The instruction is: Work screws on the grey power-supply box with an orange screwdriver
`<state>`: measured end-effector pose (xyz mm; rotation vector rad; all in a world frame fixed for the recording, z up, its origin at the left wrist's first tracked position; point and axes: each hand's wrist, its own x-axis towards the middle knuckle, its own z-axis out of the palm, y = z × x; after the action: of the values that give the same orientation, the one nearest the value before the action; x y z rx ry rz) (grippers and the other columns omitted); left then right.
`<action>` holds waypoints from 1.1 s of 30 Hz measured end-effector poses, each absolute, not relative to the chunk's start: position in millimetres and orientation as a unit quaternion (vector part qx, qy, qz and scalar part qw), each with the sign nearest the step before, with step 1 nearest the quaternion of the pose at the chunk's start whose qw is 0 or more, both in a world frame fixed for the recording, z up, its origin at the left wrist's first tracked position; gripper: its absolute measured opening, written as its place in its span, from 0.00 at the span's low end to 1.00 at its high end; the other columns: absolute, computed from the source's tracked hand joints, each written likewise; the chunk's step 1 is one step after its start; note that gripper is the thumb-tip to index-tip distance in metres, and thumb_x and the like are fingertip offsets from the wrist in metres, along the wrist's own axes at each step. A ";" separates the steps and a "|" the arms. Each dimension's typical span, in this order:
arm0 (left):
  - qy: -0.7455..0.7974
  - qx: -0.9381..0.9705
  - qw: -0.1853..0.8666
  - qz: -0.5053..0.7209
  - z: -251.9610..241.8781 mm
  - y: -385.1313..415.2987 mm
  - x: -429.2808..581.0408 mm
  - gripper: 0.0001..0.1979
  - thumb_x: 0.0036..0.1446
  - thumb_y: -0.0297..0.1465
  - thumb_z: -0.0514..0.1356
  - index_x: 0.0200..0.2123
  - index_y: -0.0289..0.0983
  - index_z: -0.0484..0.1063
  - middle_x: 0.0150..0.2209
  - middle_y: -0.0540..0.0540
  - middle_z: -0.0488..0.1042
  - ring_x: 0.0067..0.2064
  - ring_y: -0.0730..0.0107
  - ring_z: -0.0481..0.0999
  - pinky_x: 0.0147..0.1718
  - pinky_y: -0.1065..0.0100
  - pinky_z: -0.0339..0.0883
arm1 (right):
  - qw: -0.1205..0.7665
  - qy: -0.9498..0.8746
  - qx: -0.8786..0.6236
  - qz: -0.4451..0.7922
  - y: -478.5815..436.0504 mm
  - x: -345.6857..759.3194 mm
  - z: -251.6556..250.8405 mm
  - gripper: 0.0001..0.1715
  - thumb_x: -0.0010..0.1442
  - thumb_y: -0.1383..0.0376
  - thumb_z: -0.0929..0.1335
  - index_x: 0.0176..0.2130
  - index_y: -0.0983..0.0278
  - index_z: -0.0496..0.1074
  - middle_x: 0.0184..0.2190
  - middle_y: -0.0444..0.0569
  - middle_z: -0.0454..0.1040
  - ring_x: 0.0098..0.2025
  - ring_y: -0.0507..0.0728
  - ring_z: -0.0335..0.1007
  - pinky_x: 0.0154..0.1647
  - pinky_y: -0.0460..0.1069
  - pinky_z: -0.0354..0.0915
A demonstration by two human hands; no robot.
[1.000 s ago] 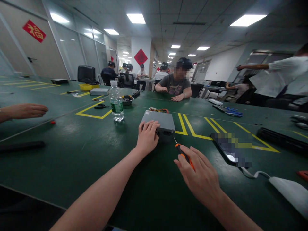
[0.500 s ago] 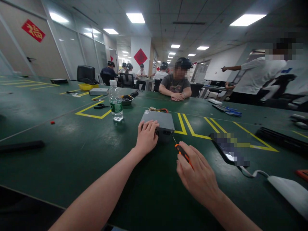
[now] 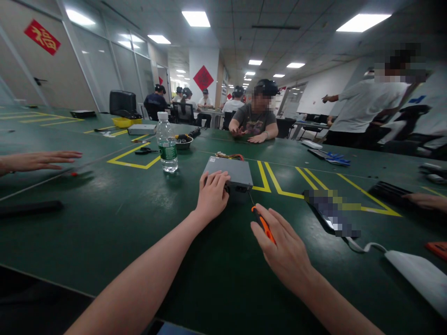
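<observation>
A grey metal power-supply box [image 3: 233,170] lies on the green table [image 3: 104,218] with coloured wires at its far end. My left hand [image 3: 212,194] rests on the box's near left corner, fingers curled over the top and holding it. My right hand [image 3: 284,249] is closed on an orange-and-black screwdriver [image 3: 261,222], whose thin shaft points at the box's near face. The tip looks to be at or close to that face.
A water bottle [image 3: 166,144] stands left of the box. A phone [image 3: 330,214] with a white cable and a white adapter [image 3: 415,274] lie to the right. Another person's hand [image 3: 42,160] reaches in from the left, a further hand [image 3: 424,200] from the right. People sit across the table.
Another person's hand has come in at the left near a small red item, and a hand has appeared at the right edge. My own hands have barely moved.
</observation>
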<state>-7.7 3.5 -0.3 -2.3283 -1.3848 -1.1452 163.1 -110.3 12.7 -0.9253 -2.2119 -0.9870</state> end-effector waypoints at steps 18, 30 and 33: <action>-0.470 -0.789 0.098 -0.384 0.5 2.3 -7.8 0.17 0.52 0.24 0.51 0.46 0.41 0.63 0.52 0.50 0.67 0.57 0.65 0.59 0.60 0.57 0.40 | 0.250 -0.832 -0.340 -0.359 -110.8 152.8 7.0 0.10 0.55 0.76 0.62 0.39 0.68 0.64 0.46 0.63 0.67 0.52 0.64 0.62 0.48 0.58 0.66; -0.466 -0.790 0.102 -0.386 -1.0 3.5 -8.6 0.16 0.52 0.24 0.51 0.45 0.41 0.62 0.52 0.51 0.67 0.57 0.66 0.59 0.60 0.57 0.40 | 0.266 -0.820 -0.362 -0.356 -113.2 154.4 13.1 0.09 0.57 0.66 0.64 0.40 0.68 0.65 0.41 0.63 0.71 0.45 0.60 0.68 0.48 0.60 0.64; -0.465 -0.788 0.102 -0.390 -1.6 3.9 -8.5 0.17 0.51 0.24 0.52 0.45 0.41 0.62 0.52 0.51 0.67 0.56 0.67 0.59 0.60 0.58 0.40 | 0.260 -0.832 -0.361 -0.333 -113.5 152.6 9.8 0.14 0.56 0.71 0.63 0.44 0.67 0.63 0.48 0.65 0.66 0.52 0.65 0.62 0.49 0.64 0.60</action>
<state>-8.5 3.9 -1.6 -2.3266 -1.3742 -1.1516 152.6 -113.5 9.8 -0.9765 -2.2521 -0.9014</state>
